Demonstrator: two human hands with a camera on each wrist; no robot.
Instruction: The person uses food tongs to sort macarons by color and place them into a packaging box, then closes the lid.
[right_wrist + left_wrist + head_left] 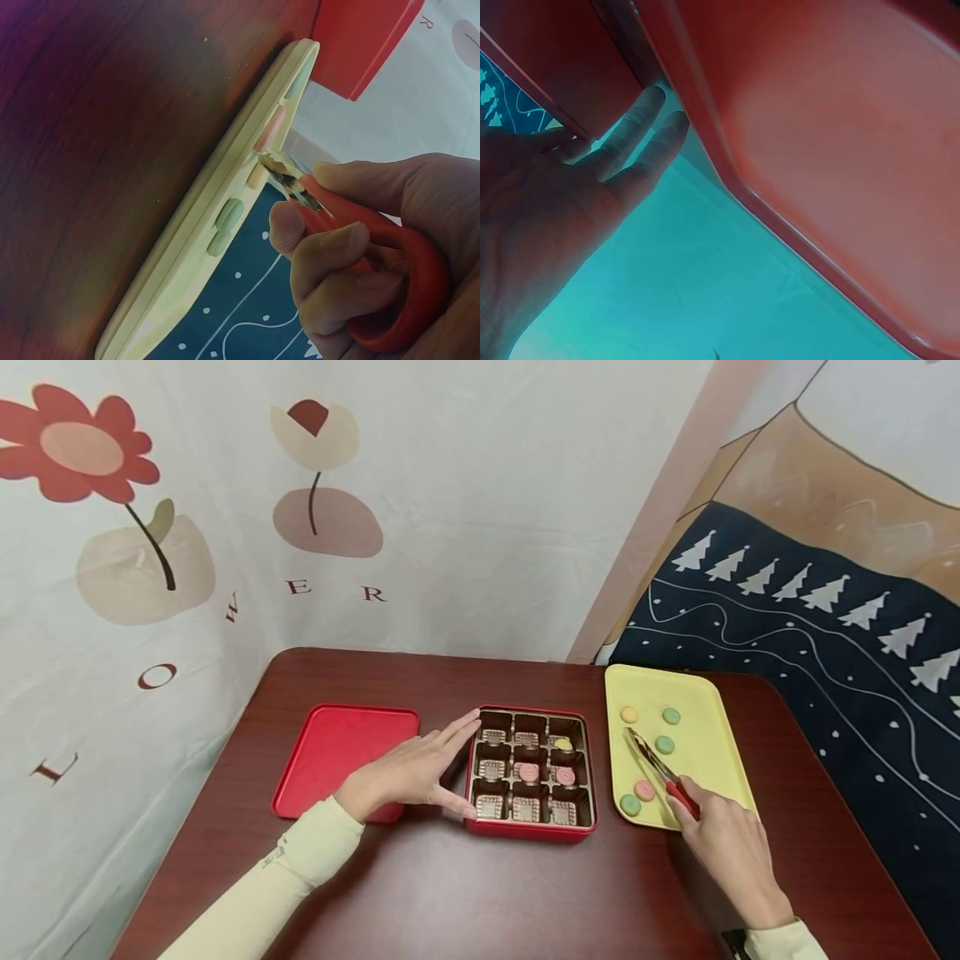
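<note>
A red box (pixel 525 831) is set at the middle of the counter (pixel 465 893), fitted with a shiny brown insert (pixel 490 807) divided into nine compartments, three by three. A yellow macaron (pixel 563 744) is held in the back right compartment; one pink macaron (pixel 528 772) is seated in the centre compartment and another pink macaron (pixel 565 776) in the middle right one. In the other six, the patterned floors are exposed.

To the right of the box, five macarons are laid on a yellow tray (pixel 712 760): a yellow one (pixel 629 715) and a green one (pixel 671 716) toward the back, a second green one (pixel 664 744) just in front of the first, and a pink one (pixel 643 790) beside a third green one (pixel 630 805) near the front left corner. To the left of the box, a red lid (pixel 352 743) is partly covered by the left arm.

The left hand (pixel 418 770) is spread wide, fingers extended and grasping nothing, placed along the box's left edge. Red-handled tongs (pixel 660 767) are gripped in the right hand (pixel 727 835), their tips held over the tray near its yellow macaron; whether anything is pinched between them cannot be told.
</note>
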